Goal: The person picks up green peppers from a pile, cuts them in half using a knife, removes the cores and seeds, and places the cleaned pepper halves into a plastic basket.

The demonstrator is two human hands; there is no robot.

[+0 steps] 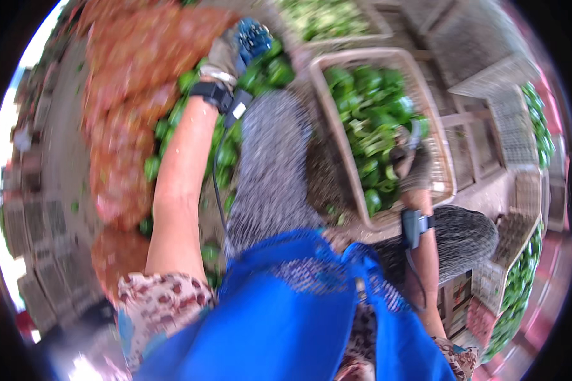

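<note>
My left hand [238, 47], in a glove with blue over the fingers, reaches to green bell peppers [276, 71] heaped on the ground beside the orange mesh sacks. Motion blurs its fingers, so a grip on a pepper cannot be made out. My right hand [414, 166], in a dark, worn glove, is over the right side of a pale plastic crate [321, 95]. Its fingers are curled by a small shiny greyish piece [415, 134] whose kind is unclear. Green peppers [372, 114] fill the crate, with paler green bits among them.
Large orange mesh sacks [130, 70] lie along the left. Another crate [378, 19] of pale green pieces stands at the far side. Grey crates [496, 70] and crates of long green peppers [518, 292] line the right. My knee [273, 146] is between heap and crate.
</note>
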